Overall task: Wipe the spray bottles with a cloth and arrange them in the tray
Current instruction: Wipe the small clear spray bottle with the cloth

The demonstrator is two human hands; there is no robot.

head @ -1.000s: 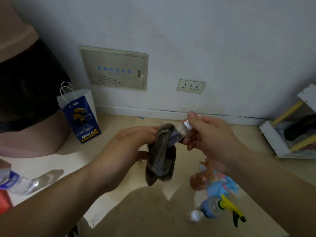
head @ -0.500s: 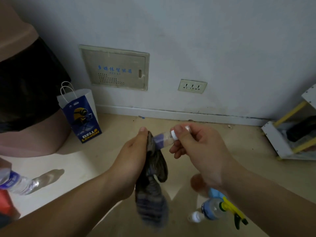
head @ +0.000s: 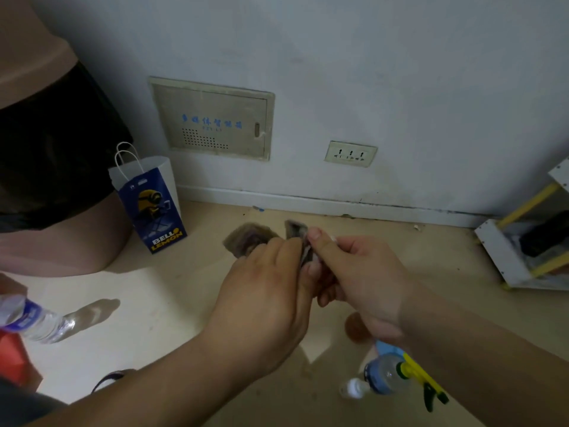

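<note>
My left hand (head: 268, 291) is closed around a grey-brown cloth (head: 249, 238), whose ends stick out above my knuckles. My right hand (head: 360, 272) pinches a small clear spray bottle (head: 308, 255) with a white cap; the cloth and my fingers hide nearly all of it. Both hands meet in mid-air above the floor. On the floor at the lower right lies a clear spray bottle with a yellow and green trigger (head: 391, 377). A brownish bottle (head: 354, 328) and a blue object (head: 388, 349) lie partly hidden under my right forearm.
A blue paper bag (head: 154, 211) stands by the wall at the left, beside a large pink bin with a black liner (head: 46, 180). A water bottle (head: 34, 318) lies at the left edge. A white and yellow rack (head: 511, 260) stands at the right.
My hands have closed together. The cloth that hung down from my left hand is now bunched up over the small bottle, hiding it. Both hands sit slightly lower in view.
</note>
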